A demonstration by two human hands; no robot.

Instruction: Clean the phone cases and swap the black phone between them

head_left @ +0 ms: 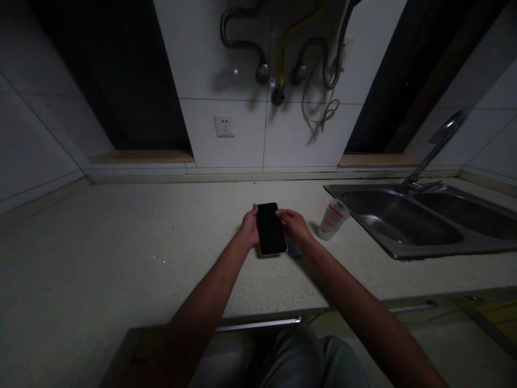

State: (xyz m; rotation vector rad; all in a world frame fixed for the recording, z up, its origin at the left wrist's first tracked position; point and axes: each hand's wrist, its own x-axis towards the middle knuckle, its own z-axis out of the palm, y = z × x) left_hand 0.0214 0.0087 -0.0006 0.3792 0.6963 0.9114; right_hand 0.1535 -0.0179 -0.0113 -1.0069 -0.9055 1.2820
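Observation:
A smartphone (271,230) with a dark screen is held just over the counter, screen up. My left hand (250,226) grips its left edge, thumb at the upper corner and the other fingers hidden underneath. At the upper right edge, my right hand (294,223) pinches the phone between thumb and fingers. Partly covered by my right hand and the phone, a dark flat object (294,250) rests on the counter; its kind cannot be made out. To the right of my right hand stands a clear plastic cup (333,220) with red print.
The pale countertop (121,242) spreads under my arms. On the right is a steel double sink (388,250) with a faucet (434,145). A wall socket (223,126), pipes and a loose cord (323,118) are on the tiled wall behind. Below the front edge runs a metal rail (258,325).

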